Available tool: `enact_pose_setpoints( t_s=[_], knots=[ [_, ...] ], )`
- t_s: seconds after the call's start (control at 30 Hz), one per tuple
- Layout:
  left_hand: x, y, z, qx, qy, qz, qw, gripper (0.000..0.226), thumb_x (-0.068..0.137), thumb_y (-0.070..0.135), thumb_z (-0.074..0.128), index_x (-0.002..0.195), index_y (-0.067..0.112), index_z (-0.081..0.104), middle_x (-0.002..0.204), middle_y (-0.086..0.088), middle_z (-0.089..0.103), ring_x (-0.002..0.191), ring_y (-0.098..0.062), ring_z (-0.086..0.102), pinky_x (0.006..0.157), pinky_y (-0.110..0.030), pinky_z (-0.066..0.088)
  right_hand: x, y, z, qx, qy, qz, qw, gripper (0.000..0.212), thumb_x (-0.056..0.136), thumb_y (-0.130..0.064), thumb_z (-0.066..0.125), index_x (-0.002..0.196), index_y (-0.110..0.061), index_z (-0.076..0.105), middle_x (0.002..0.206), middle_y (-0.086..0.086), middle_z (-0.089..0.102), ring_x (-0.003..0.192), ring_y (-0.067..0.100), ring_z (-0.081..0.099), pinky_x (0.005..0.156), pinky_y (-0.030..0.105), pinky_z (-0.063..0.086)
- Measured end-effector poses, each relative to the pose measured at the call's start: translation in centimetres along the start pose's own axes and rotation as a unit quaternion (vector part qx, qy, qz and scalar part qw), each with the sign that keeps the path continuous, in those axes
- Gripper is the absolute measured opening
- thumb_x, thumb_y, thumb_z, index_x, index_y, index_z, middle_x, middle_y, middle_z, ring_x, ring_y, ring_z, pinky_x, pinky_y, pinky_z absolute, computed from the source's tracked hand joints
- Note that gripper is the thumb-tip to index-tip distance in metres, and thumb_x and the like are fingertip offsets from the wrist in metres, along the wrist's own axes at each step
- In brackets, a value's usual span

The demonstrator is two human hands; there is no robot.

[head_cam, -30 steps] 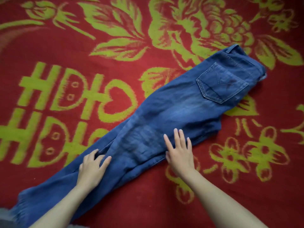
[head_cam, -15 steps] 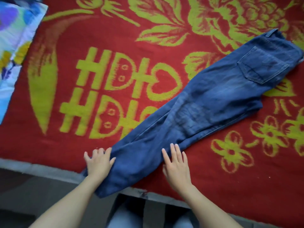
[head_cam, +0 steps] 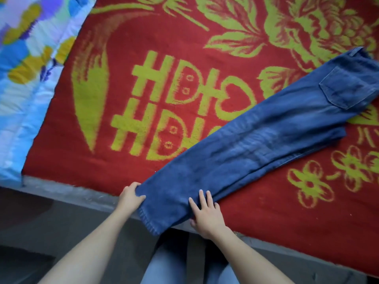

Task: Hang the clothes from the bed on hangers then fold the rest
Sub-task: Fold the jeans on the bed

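A pair of blue jeans [head_cam: 256, 144] lies folded lengthwise, leg on leg, diagonally across the red bedspread [head_cam: 143, 48]. Its waist and back pocket are at the upper right. The hem end hangs slightly over the bed's near edge. My left hand [head_cam: 131, 196] grips the left edge of the legs near the hem, fingers curled round the cloth. My right hand [head_cam: 206, 214] rests flat on the right side of the legs with straight fingers.
The red bedspread carries yellow-green flowers and characters. A blue, yellow and purple quilt [head_cam: 26, 68] lies along the bed's left side. The grey bed edge [head_cam: 67, 191] runs along the front, with dark floor [head_cam: 51, 232] below and my knees [head_cam: 178, 263] in light jeans.
Both hands slid down the jeans legs from the knee region to the hem end. My left hand went from lying flat to gripping the cloth edge. The view shifted left and back.
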State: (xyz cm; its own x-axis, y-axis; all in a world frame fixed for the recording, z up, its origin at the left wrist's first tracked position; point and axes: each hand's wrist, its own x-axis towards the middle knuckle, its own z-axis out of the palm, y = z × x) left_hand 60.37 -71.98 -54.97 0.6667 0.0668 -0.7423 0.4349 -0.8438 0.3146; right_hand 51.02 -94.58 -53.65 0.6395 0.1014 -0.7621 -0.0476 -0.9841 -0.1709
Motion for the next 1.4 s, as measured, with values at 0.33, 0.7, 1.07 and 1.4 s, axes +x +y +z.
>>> enact_pose_setpoints(
  t_s=[0.33,0.7,1.07,1.4],
  knots=[
    [-1.9,0.2,1.5,-0.183,-0.064,-0.054,0.98,0.032,0.071,-0.005,0.074,0.073,0.014,0.048,0.076,-0.002,0.057,0.077,-0.017,0.053,0.057,-0.025,0.038,0.3,1.7,0.8,-0.123,-0.061,-0.041,0.99,0.09,0.09,-0.025,0.056,0.149,-0.023,-0.012,0.154,0.018,-0.022,0.142,0.036,-0.018,0.111,0.058,0.003],
    [-3.2,2.0,-2.4,-0.404,-0.22,-0.134,0.878,0.019,0.064,0.002,0.062,0.083,-0.002,0.063,0.071,-0.012,0.066,0.062,-0.022,0.061,0.062,-0.026,0.048,-0.6,1.2,1.2,-0.095,0.211,-0.064,0.971,0.067,0.062,-0.017,0.073,0.127,-0.027,0.059,0.129,0.015,0.058,0.116,0.03,0.058,0.087,0.046,0.05],
    [-3.0,3.0,-7.7,-0.504,-0.255,-0.141,0.813,0.026,0.066,0.004,0.054,0.091,0.001,0.062,0.075,-0.011,0.071,0.064,-0.021,0.069,0.058,-0.027,0.058,-0.7,2.5,-4.9,-0.006,0.368,-0.017,0.929,0.046,0.055,0.0,0.077,0.099,-0.014,0.075,0.097,0.01,0.073,0.085,0.027,0.071,0.07,0.04,0.057],
    [-5.2,9.3,-13.7,-0.563,-0.15,-0.021,0.812,0.021,0.089,0.017,0.046,0.095,0.015,0.066,0.069,0.0,0.065,0.062,-0.015,0.062,0.058,-0.022,0.052,-5.6,-0.4,-9.1,0.028,0.308,-0.065,0.949,0.059,0.067,-0.02,0.075,0.124,-0.024,0.062,0.088,-0.003,0.067,0.082,0.019,0.065,0.074,0.023,0.051]
  ],
)
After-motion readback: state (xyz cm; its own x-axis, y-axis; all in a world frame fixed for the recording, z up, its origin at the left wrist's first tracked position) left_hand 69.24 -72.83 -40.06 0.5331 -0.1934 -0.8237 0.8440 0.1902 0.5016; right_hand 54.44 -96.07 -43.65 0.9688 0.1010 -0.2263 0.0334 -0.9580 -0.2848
